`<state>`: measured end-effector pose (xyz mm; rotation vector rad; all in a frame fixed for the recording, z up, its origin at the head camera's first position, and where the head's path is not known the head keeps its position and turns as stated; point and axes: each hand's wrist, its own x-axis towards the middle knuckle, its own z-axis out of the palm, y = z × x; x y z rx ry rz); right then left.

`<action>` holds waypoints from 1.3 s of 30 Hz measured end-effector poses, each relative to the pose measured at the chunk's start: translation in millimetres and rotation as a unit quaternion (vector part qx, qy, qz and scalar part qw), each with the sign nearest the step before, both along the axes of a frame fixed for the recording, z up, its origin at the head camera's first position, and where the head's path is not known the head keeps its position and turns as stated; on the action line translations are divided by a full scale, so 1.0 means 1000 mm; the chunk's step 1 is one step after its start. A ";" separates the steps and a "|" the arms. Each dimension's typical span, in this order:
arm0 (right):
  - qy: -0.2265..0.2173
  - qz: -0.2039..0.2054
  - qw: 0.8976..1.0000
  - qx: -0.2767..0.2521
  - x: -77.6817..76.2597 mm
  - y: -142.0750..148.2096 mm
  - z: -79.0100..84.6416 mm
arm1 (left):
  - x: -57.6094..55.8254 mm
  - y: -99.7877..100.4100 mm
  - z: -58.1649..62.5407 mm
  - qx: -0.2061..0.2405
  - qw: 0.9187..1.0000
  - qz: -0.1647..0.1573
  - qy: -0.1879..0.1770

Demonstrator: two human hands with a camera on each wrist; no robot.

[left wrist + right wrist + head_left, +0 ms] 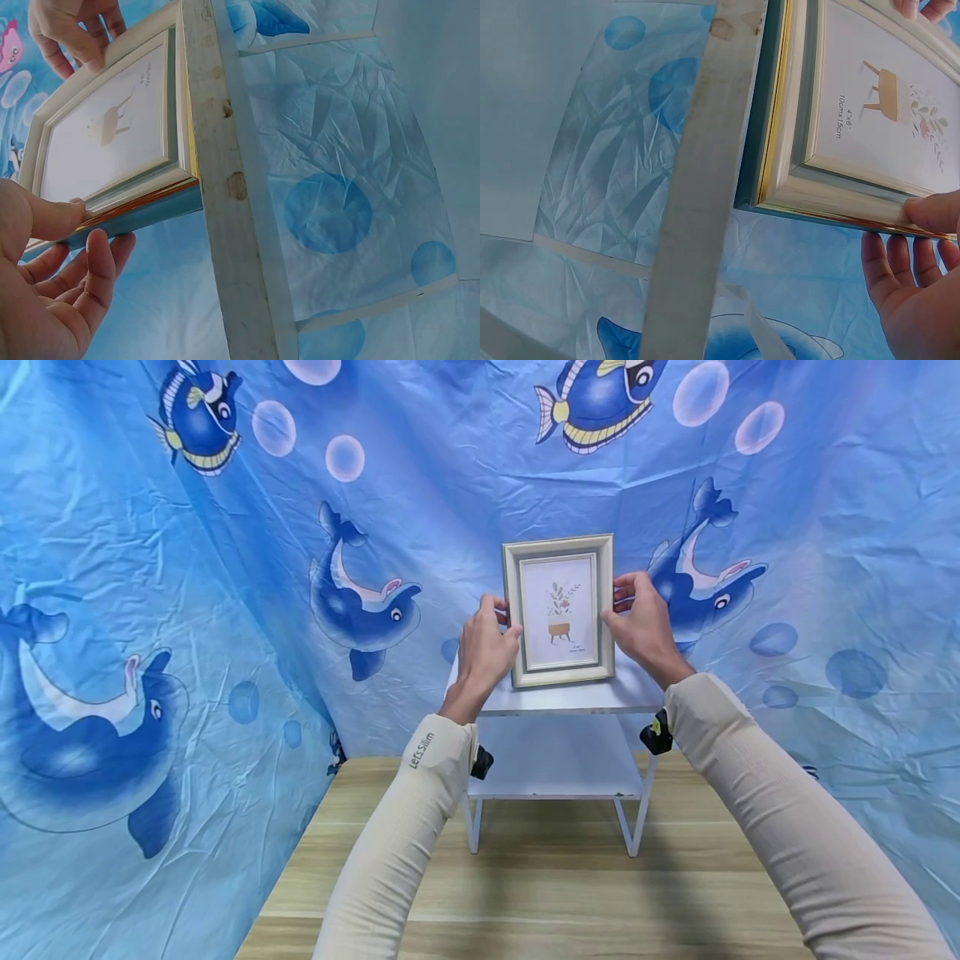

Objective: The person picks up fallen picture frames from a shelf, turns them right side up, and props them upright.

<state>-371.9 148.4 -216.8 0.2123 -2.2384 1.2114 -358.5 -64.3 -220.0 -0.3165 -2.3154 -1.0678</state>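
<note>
A cream picture frame [558,677] with a potted-plant print stands nearly upright on the top of a small white table [637,693], tilted slightly. My left hand [486,647] holds its left edge, thumb on the front and fingers behind. On the opposite edge my right hand [647,622] grips it the same way. From the left wrist, the left hand [56,277] shows its thumb on the border of the picture frame [176,112]. In the right wrist view, the right hand [922,285] pinches the border of the picture frame [795,180], whose side is gold and teal.
Below the tabletop is a lower white shelf [555,760] on metal legs. A blue sheet [420,510] printed with fish and dolphins hangs behind and at the sides. The floor [540,893] is light wood. The table's edge [225,172] looks chipped.
</note>
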 end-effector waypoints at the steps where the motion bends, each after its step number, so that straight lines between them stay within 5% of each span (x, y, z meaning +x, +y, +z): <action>1: -0.001 0.000 1.000 0.000 0.000 0.000 0.000 | 0.000 0.000 0.000 -0.001 1.000 0.000 0.000; 39: -0.011 -0.002 1.000 -0.006 0.002 0.001 0.002 | 0.000 0.002 -0.001 -0.007 1.000 0.000 -0.004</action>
